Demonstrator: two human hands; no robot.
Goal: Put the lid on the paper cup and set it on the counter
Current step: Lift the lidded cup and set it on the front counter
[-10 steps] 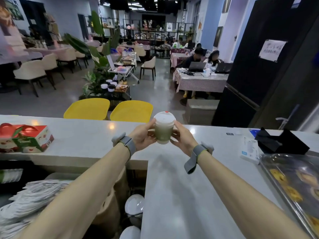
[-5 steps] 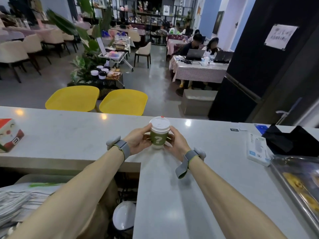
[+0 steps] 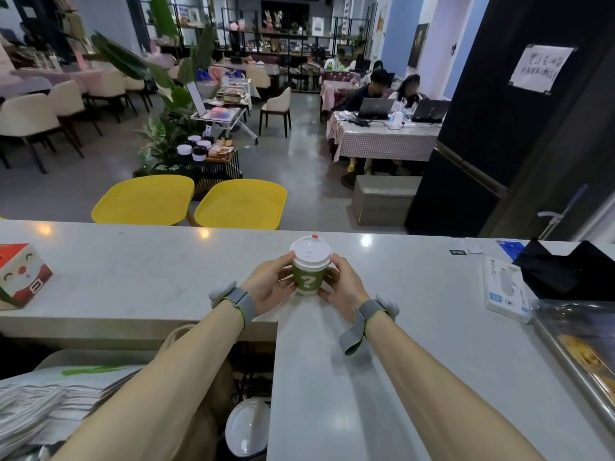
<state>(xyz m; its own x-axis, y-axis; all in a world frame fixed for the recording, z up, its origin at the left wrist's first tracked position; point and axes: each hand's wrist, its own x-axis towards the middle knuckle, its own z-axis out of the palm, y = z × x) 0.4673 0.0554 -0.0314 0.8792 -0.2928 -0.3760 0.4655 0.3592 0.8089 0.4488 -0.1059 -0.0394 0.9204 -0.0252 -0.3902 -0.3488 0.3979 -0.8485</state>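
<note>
Left hand (image 3: pixel 271 283): fingers curled round the left side of the cup, thumb across the sleeve; grey strap at the wrist.
Right hand (image 3: pixel 342 287): fingers closed on the right side of the cup, fingertips near its base; grey strap at the wrist, loose end hanging.
Paper cup (image 3: pixel 308 278): upright between both hands, green sleeve with a white question mark facing the camera; base at the counter surface, contact cannot be told for sure.
Lid (image 3: pixel 310 249): white, seated on the cup rim, small red stopper at its far edge.
Counter (image 3: pixel 349 377): pale stone, L-shaped; one leg runs under the right forearm toward the camera, the other stretches left and right past the grip.
Stack of paper bags (image 3: pixel 43 390): below the left forearm, under counter level.
White round lid below (image 3: pixel 248 427): under the counter edge, between the forearms.
Red and white box (image 3: pixel 21 276): on the counter, well to the left of the grip.
White flat box (image 3: pixel 506 289): on the counter, well to the right of the grip.
Black cloth item (image 3: pixel 572 271): just beyond the white flat box, further right.
Metal tray (image 3: pixel 579 344): right counter edge, nearer than the white flat box, covered with film.
Yellow chairs (image 3: pixel 243 202): two, beyond the counter, behind and left of the grip.
Table with laptops (image 3: pixel 382 138): far beyond the grip, to the right; people seated there.
</note>
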